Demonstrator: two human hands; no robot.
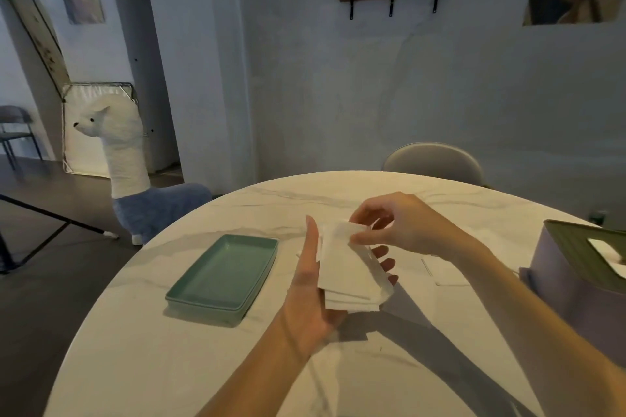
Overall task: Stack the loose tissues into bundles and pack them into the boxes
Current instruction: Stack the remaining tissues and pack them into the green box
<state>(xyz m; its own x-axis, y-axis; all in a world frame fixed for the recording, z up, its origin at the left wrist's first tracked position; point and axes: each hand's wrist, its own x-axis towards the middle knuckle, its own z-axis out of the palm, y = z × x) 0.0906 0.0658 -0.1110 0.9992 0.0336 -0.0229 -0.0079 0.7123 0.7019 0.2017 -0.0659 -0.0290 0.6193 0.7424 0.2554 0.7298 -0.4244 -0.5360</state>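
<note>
Both hands [352,261] apparently gripping tissues [352,267]

The tissues [352,267] are plain white. The desk [203,366] is white marble with faint grey veins. At nine o'clock from the tissues lies a teal-green tray [222,276]. At three o'clock stands a lilac box [576,284] with an olive-green ribbed lid [576,237].

No text, label, brand or number can be read anywhere on the things in view.
</note>
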